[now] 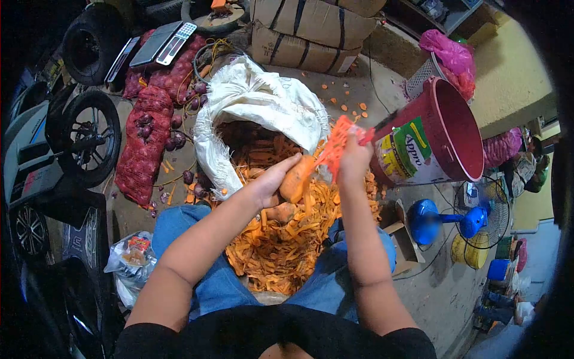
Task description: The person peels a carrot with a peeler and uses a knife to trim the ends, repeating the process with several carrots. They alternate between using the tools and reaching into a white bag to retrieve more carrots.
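Note:
My left hand [266,186] is wrapped round the lower side of an orange carrot [294,184]. In my right hand [354,161] is a red-orange peeler-like tool [336,143], its head near the upper end of the carrot. Orange peelings [281,251] lie heaped between my knees, below both hands. Just beyond my left hand, the white woven sack [269,96] gapes open with more orange pieces inside. Another carrot [281,212] rests on the peelings under my left hand.
A large red bucket [412,107] leans at the right, near a blue fan [423,220] and an open cardboard box [403,239]. Net bags of onions [145,143] lie at the left below a scale [164,45]. Cardboard boxes [305,36] stand behind; a motorcycle [45,161] is far left.

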`<action>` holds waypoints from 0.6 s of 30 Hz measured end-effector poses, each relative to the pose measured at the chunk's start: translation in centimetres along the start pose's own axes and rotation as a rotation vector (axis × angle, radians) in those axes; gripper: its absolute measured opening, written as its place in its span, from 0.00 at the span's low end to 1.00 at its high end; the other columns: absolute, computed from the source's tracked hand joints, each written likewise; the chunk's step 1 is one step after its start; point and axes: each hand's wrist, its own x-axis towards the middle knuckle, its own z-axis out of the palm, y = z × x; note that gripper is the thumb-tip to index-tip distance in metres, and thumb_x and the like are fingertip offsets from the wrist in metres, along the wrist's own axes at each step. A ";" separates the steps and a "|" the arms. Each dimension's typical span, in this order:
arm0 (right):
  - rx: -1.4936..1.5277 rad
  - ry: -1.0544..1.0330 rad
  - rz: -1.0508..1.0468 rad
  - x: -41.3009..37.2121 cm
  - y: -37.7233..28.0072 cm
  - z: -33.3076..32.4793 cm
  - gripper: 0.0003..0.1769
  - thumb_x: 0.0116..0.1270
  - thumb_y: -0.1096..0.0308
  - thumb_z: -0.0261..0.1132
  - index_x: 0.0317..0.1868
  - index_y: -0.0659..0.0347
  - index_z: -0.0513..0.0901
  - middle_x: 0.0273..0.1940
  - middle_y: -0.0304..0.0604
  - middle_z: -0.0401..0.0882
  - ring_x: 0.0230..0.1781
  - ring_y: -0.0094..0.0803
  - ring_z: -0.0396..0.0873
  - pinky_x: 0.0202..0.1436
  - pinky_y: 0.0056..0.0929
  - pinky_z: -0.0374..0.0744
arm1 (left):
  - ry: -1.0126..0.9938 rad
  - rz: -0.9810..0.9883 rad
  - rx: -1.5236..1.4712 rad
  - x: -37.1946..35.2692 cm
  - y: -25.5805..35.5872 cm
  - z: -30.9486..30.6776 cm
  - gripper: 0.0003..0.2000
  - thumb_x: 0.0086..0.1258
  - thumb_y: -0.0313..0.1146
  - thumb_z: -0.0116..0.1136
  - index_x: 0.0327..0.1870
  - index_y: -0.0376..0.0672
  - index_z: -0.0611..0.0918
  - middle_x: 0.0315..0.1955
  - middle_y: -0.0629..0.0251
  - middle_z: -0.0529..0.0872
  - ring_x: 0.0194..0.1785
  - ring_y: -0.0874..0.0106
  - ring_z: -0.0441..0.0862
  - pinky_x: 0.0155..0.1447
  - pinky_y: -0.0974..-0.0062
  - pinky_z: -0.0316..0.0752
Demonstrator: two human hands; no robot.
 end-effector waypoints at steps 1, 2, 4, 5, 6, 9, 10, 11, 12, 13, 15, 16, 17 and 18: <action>-0.061 -0.061 -0.044 -1.2 0.0 0.5 0.12 0.61 0.64 0.52 0.27 0.65 0.71 0.18 0.33 0.67 0.18 0.22 0.63 0.23 0.25 0.64 | -0.015 0.036 -0.013 0.3 0.1 -0.3 0.20 0.66 0.48 0.32 0.45 0.41 0.70 0.30 0.63 0.77 0.29 0.71 0.78 0.27 0.70 0.77; -0.062 -0.061 -0.046 -2.4 -0.2 1.0 0.12 0.61 0.64 0.52 0.27 0.65 0.71 0.18 0.33 0.67 0.18 0.22 0.63 0.23 0.25 0.64 | -0.032 0.071 -0.025 0.6 0.1 -0.5 0.20 0.67 0.47 0.30 0.45 0.40 0.69 0.30 0.63 0.77 0.28 0.70 0.77 0.28 0.73 0.77; -0.178 -0.161 -0.250 -4.1 -0.6 1.4 0.13 0.61 0.63 0.53 0.27 0.65 0.71 0.19 0.34 0.67 0.18 0.23 0.63 0.23 0.25 0.64 | 0.044 0.076 -0.059 1.3 -0.6 -0.3 0.21 0.67 0.47 0.28 0.45 0.40 0.69 0.30 0.63 0.77 0.28 0.71 0.77 0.29 0.73 0.77; -0.213 -0.144 -0.276 -3.6 -0.6 1.3 0.12 0.61 0.64 0.53 0.27 0.66 0.71 0.20 0.36 0.68 0.19 0.25 0.63 0.24 0.24 0.65 | 0.060 0.073 -0.003 1.6 -1.0 -0.3 0.21 0.67 0.47 0.27 0.45 0.40 0.69 0.30 0.63 0.77 0.28 0.72 0.77 0.28 0.73 0.77; -0.209 -0.093 -0.239 -2.6 0.1 0.9 0.13 0.62 0.63 0.51 0.28 0.66 0.71 0.20 0.35 0.67 0.20 0.22 0.63 0.25 0.23 0.65 | 0.076 0.072 0.054 1.6 -1.3 -0.3 0.21 0.67 0.47 0.27 0.45 0.40 0.69 0.29 0.62 0.77 0.27 0.72 0.77 0.28 0.74 0.77; -0.196 0.217 -0.060 1.7 -0.6 -1.4 0.14 0.62 0.62 0.50 0.28 0.67 0.71 0.21 0.37 0.70 0.23 0.22 0.68 0.28 0.23 0.68 | -0.093 0.018 0.128 -0.4 -0.9 0.8 0.20 0.67 0.46 0.30 0.45 0.38 0.69 0.32 0.62 0.78 0.31 0.73 0.78 0.31 0.76 0.76; -0.195 0.220 -0.059 2.9 -0.1 -2.1 0.14 0.62 0.62 0.50 0.28 0.67 0.71 0.21 0.37 0.70 0.23 0.22 0.68 0.28 0.23 0.68 | -0.144 -0.040 0.181 -0.6 -0.9 0.8 0.20 0.67 0.46 0.30 0.45 0.39 0.69 0.32 0.62 0.78 0.31 0.73 0.78 0.31 0.76 0.75; -0.002 0.224 0.045 3.8 0.8 -2.6 0.11 0.62 0.65 0.50 0.31 0.66 0.70 0.23 0.38 0.71 0.24 0.22 0.70 0.28 0.23 0.70 | -0.137 -0.061 0.124 -0.7 -0.9 0.8 0.20 0.67 0.46 0.31 0.45 0.39 0.69 0.31 0.63 0.78 0.31 0.74 0.77 0.31 0.77 0.75; 0.190 0.225 0.149 4.2 1.4 -2.9 0.08 0.62 0.67 0.50 0.35 0.65 0.69 0.26 0.40 0.72 0.24 0.23 0.72 0.27 0.22 0.72 | -0.136 -0.062 0.124 -0.6 -0.8 0.8 0.20 0.67 0.46 0.31 0.45 0.39 0.69 0.31 0.63 0.78 0.31 0.74 0.77 0.31 0.77 0.75; 0.193 0.087 0.069 2.9 1.0 -2.3 0.08 0.62 0.68 0.50 0.34 0.65 0.70 0.27 0.39 0.73 0.24 0.21 0.71 0.26 0.21 0.71 | -0.072 -0.012 0.039 -0.2 -0.6 0.6 0.20 0.67 0.46 0.31 0.44 0.39 0.70 0.30 0.64 0.78 0.30 0.74 0.77 0.30 0.77 0.75; 0.169 -0.080 -0.043 -0.5 -0.8 -0.1 0.08 0.62 0.67 0.50 0.33 0.64 0.71 0.26 0.36 0.72 0.23 0.20 0.69 0.26 0.19 0.69 | -0.038 0.080 -0.067 1.4 -0.7 -1.0 0.20 0.67 0.47 0.31 0.44 0.41 0.71 0.30 0.65 0.78 0.31 0.73 0.77 0.31 0.76 0.75; 0.070 -0.146 -0.056 -2.5 -1.3 0.6 0.09 0.62 0.67 0.50 0.32 0.64 0.71 0.25 0.35 0.71 0.22 0.19 0.68 0.26 0.19 0.68 | -0.036 0.082 -0.068 1.5 -0.6 -1.1 0.20 0.67 0.47 0.31 0.44 0.41 0.71 0.30 0.65 0.78 0.31 0.73 0.77 0.31 0.76 0.75; -0.031 -0.208 -0.069 -3.7 -1.6 0.9 0.09 0.62 0.66 0.50 0.32 0.64 0.71 0.24 0.35 0.71 0.22 0.19 0.66 0.26 0.18 0.67 | 0.014 0.131 -0.083 1.6 -0.6 -1.0 0.20 0.67 0.47 0.32 0.45 0.41 0.71 0.32 0.64 0.78 0.31 0.73 0.77 0.33 0.75 0.75; -0.033 -0.208 -0.068 -3.7 -1.4 0.9 0.09 0.62 0.66 0.50 0.32 0.64 0.71 0.24 0.35 0.71 0.22 0.19 0.66 0.26 0.18 0.67 | 0.062 0.178 -0.098 1.6 -0.6 -0.8 0.20 0.67 0.47 0.32 0.45 0.41 0.71 0.33 0.64 0.78 0.32 0.73 0.77 0.34 0.74 0.75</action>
